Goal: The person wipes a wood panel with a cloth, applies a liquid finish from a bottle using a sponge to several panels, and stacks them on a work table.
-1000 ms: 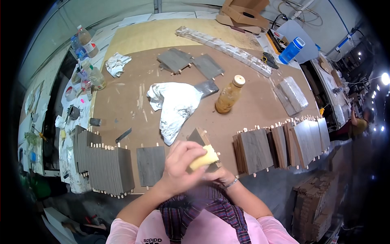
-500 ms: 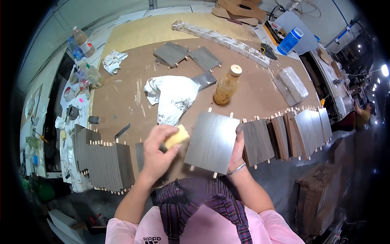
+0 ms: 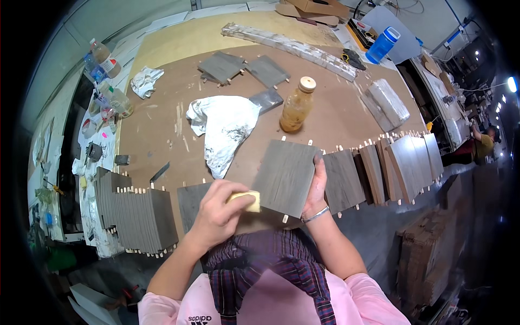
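Observation:
My right hand (image 3: 316,187) grips the right edge of a grey wooden panel (image 3: 284,176) with dowel pegs, held flat above the table's near edge. A small yellow sponge (image 3: 245,200) is pinched in my left hand (image 3: 216,214), and it presses on the panel's lower left corner. Under my left hand another grey panel (image 3: 189,199) lies flat on the brown table (image 3: 157,130).
A row of grey panels (image 3: 135,219) leans at the near left, another row (image 3: 395,165) at the near right. A white stained rag (image 3: 225,127), an amber bottle (image 3: 297,105), several loose panels (image 3: 238,67), a blue bottle (image 3: 382,45) and small bottles (image 3: 103,62) lie farther back.
The panel, first edge-on and mostly hidden behind my hands, now lies flat and facing up. My left hand with the sponge has come back right to its lower left corner.

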The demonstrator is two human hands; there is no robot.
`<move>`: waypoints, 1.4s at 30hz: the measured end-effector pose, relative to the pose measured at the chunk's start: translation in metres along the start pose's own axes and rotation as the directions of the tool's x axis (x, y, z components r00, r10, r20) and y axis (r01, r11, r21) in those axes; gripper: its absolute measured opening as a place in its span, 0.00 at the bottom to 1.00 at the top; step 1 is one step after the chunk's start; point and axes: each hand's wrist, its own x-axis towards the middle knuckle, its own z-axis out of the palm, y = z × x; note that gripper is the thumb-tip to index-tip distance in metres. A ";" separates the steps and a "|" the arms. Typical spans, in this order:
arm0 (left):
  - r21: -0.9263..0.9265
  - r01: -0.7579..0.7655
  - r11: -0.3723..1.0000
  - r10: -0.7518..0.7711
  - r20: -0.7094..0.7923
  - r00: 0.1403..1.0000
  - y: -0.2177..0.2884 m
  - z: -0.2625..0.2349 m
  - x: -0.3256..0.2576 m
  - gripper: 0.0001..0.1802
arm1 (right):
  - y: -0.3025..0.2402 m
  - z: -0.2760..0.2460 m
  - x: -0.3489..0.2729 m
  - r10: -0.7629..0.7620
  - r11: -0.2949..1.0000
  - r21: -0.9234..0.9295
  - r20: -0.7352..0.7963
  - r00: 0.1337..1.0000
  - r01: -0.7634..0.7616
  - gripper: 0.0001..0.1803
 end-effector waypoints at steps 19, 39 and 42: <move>-0.298 0.131 0.946 -0.134 0.010 0.991 0.007 -0.033 -0.005 0.19 | -0.018 -0.030 -0.014 0.156 0.983 0.112 -0.059 0.986 -0.149 0.24; -0.982 0.185 -0.032 -0.558 0.171 0.812 -0.014 0.012 -0.008 0.26 | -0.011 -0.004 -0.030 -0.094 0.983 -0.155 0.048 0.994 0.100 0.24; -0.960 0.175 -0.217 -0.554 0.269 0.788 0.001 0.028 -0.017 0.27 | -0.011 0.000 -0.032 -0.126 0.982 -0.142 0.008 0.992 0.125 0.24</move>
